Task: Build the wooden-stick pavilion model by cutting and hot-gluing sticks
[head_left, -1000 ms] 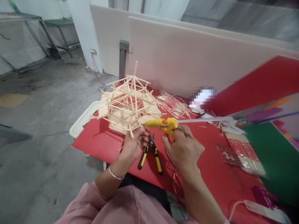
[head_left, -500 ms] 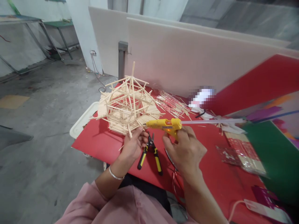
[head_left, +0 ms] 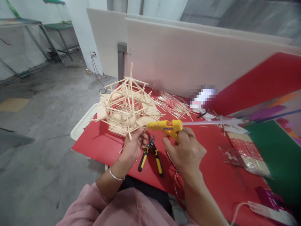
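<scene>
The right hand [head_left: 185, 150] is clamped around the grip of a yellow glue gun [head_left: 166, 126], whose nozzle points away from that hand toward the left, ending just beside the fingertips of the left hand [head_left: 133, 145]. A long translucent glue stick [head_left: 211, 123] juts out of the back of the gun, running off to the right above the red counter [head_left: 211, 175]. The left hand is closed on the near lower edge of a stick model [head_left: 128, 106] (a small house-like frame of pale wooden sticks with a pointed roof), its fingers curled around one of the bottom sticks. The model stands on the counter just beyond the left hand, upright, with a single stick rising from its peak.

Between the two hands, slightly nearer the person, lie yellow-handled cutters [head_left: 150, 153] flat on the counter, handles toward the body. Beyond the right hand a scatter of loose sticks [head_left: 172, 105] spreads over the counter. Further right of that hand lie clear packets [head_left: 244, 153] with red print. A white tray [head_left: 83, 121] shows past the counter's edge, left of the model. A bangle [head_left: 115, 176] circles the left wrist.
</scene>
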Demonstrator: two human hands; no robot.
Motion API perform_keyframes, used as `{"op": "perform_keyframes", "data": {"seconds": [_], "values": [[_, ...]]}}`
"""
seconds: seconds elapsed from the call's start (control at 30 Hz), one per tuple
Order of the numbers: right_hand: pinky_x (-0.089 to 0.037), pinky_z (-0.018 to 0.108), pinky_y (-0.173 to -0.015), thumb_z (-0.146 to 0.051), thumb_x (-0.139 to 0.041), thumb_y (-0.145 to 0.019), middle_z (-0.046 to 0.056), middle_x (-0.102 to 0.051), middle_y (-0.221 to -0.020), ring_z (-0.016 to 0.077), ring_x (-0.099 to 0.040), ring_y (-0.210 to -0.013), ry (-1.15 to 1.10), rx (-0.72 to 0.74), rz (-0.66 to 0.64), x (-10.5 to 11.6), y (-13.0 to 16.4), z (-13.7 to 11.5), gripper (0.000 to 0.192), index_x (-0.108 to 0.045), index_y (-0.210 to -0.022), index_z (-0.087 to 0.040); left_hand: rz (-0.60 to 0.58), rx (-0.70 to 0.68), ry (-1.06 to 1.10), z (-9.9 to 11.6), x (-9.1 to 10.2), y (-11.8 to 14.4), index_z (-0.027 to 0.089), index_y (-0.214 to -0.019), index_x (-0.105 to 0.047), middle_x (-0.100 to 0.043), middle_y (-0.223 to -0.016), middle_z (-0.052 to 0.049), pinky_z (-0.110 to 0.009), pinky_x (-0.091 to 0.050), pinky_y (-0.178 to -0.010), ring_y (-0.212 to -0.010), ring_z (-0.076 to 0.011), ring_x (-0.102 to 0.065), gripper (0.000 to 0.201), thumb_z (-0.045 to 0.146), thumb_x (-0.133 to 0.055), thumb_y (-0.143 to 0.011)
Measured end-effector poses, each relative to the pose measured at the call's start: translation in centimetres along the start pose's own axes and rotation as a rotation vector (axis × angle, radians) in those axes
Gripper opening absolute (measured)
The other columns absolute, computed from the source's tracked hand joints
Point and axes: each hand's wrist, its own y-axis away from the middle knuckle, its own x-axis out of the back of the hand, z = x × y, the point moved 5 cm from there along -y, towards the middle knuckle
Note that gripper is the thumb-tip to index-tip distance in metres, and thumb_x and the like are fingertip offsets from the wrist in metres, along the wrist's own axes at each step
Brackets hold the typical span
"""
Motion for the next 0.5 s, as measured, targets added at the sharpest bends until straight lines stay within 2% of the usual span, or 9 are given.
{"op": "perform_keyframes", "data": {"seconds": [0.3,0.37,0.5], "values": [[-0.031,0.025,-0.051,-0.036,-0.057,-0.081,0.009,-0.069,-0.091,0.0164,-0.061,-0.065,-0.016,-0.028,0.038,0.02,-0.2,-0.01,0.022,-0.062,-0.089,-0.016,-0.07,0.057,0.064,-0.52,0.75,-0.2,0.014,-0.071,-0.06,-0.065,-0.059,-0.001,-0.018,-0.034,-0.037,-0.043,-0.0084,-0.055,0.027,0.036,-0.075,-0.066],[-0.031,0.025,-0.05,-0.036,-0.057,-0.081,0.009,-0.069,-0.091,0.0161,-0.061,-0.064,-0.021,-0.035,0.034,-0.08,-0.15,-0.07,0.022,-0.062,-0.09,-0.016,-0.046,0.0,0.076,-0.39,0.76,-0.14,0.015,-0.073,-0.059,-0.063,-0.06,0.001,-0.018,-0.032,-0.037,-0.044,-0.0081,-0.055,0.027,0.035,-0.076,-0.065],[-0.03,0.025,-0.049,-0.037,-0.057,-0.081,0.008,-0.068,-0.085,0.0152,-0.058,-0.061,-0.027,-0.053,0.015,-0.25,0.07,0.01,0.026,-0.062,-0.094,-0.016,0.086,-0.141,0.072,-0.08,0.23,0.08,0.016,-0.076,-0.057,-0.058,-0.06,0.004,-0.017,-0.028,-0.037,-0.044,-0.0053,-0.05,0.031,0.038,-0.077,-0.065]]}}
